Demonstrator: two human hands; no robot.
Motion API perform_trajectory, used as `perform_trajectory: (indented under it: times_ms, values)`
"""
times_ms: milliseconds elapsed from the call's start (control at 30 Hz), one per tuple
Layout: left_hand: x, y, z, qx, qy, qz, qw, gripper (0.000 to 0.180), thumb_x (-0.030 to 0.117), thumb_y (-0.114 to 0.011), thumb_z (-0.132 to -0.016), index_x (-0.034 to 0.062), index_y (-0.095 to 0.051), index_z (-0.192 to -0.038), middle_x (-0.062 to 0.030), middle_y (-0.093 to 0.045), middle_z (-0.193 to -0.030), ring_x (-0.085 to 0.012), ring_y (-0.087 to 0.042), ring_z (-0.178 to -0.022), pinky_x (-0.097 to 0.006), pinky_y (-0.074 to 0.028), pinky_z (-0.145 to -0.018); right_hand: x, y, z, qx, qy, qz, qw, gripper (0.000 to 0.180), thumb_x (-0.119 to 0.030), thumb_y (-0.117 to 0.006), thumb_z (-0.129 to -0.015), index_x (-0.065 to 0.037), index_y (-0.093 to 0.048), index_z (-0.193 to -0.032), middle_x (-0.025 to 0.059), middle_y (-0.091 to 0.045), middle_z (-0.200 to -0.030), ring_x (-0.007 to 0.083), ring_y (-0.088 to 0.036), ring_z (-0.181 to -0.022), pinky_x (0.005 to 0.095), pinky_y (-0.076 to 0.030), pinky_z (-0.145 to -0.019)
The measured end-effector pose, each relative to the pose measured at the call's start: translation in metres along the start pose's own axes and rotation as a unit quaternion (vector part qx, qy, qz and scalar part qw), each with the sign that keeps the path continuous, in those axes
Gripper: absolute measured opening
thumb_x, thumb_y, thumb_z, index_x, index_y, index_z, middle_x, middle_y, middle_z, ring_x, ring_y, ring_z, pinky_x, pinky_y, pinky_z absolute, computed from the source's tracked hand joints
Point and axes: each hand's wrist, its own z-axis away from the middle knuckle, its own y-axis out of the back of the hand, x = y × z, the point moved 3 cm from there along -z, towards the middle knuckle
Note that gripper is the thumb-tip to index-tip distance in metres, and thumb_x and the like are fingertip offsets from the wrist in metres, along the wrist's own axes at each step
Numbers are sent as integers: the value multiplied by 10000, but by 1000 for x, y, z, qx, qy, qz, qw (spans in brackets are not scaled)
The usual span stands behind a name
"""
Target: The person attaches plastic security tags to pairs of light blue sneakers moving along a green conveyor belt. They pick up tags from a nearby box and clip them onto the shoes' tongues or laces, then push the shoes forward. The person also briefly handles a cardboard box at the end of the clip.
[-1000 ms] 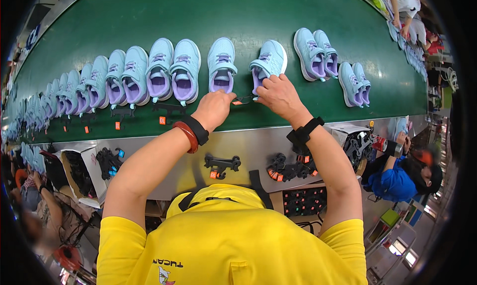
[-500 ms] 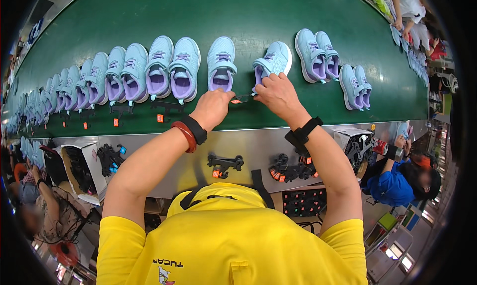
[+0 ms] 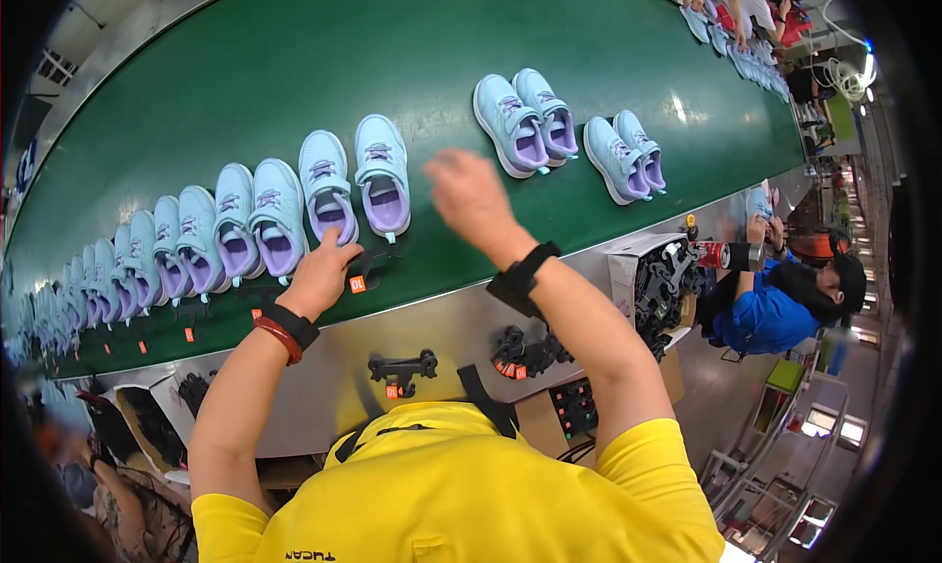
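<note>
On the green table, a light blue sneaker [image 3: 324, 161] with a lilac lining lies toe away from me. My left hand [image 3: 319, 272] is at its heel, thumb and finger closed on the heel edge. Just right of it lies a matching sneaker [image 3: 381, 156], touched by neither hand. By the heels, a black plastic shoe hanger [image 3: 371, 261] with an orange tag [image 3: 357, 284] shows; my left hand partly hides it. My right hand [image 3: 469, 195] is raised over the table right of this pair, apart from the shoes. Its fingers are blurred by motion.
A long row of matching sneakers [image 3: 235, 220] runs left. Two pairs [image 3: 510, 122] [image 3: 618, 156] lie right. Black hangers [image 3: 402, 367] [image 3: 525, 352] rest along the metal ledge. A box of hangers [image 3: 662, 288] stands right, near a person in blue [image 3: 770, 308].
The two sneakers now lie side by side, farther left in view, beside the row. My right hand has let go of the right sneaker and lifted away. My left hand remains at the left heel.
</note>
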Motion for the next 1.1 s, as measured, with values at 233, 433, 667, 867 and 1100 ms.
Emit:
perform_trajectory:
  times_ms: [233, 433, 667, 867, 1100]
  values:
    - [4, 3, -4, -55, 13, -14, 998, 260, 10, -556, -823, 110, -569, -1062, -200, -427, -1215, -421, -572, -917, -474, -469, -757, 145, 36, 56, -192, -275, 158, 929, 674, -401, -810, -627, -176, -554, -1209, 229, -460, -1284, 376, -393, -1239, 526, -279, -1009]
    - [-4, -4, -3, 19, -20, -53, 998, 307, -39, -490, -780, 109, -596, -1028, -202, -456, -1175, -389, -596, -905, -483, -473, -749, 127, 14, 54, -186, -257, 177, 932, 347, -342, -765, -687, -181, -696, -987, 131, -567, -999, 305, -488, -1043, 463, -309, -939]
    - [17, 12, 7, 4, -13, -85, 996, 646, -89, -537, -714, 172, -468, -1300, -195, -360, -1384, -426, -575, -998, -467, -505, -784, 23, -1, 83, -169, -210, 68, 961, 434, -318, -777, -674, -135, -655, -1049, 159, -562, -1023, 335, -516, -1003, 474, -335, -913]
    - [49, 34, 10, 152, -86, -109, 979, 320, -44, -553, -738, 80, -633, -1022, -121, -571, -1104, -311, -591, -971, -392, -507, -769, -73, 15, 131, -283, -28, 7, 959, 299, -218, -766, -635, -96, -632, -873, 84, -574, -906, 251, -522, -949, 395, -364, -853]
    - [126, -13, -56, 115, -168, -31, 979, 365, -7, -572, -781, 94, -560, -1132, -66, -556, -1120, -313, -609, -891, -397, -518, -710, -111, -8, 183, -312, -5, -73, 947, 153, -192, -684, -685, -99, -640, -797, 47, -575, -828, 220, -541, -876, 334, -373, -808]
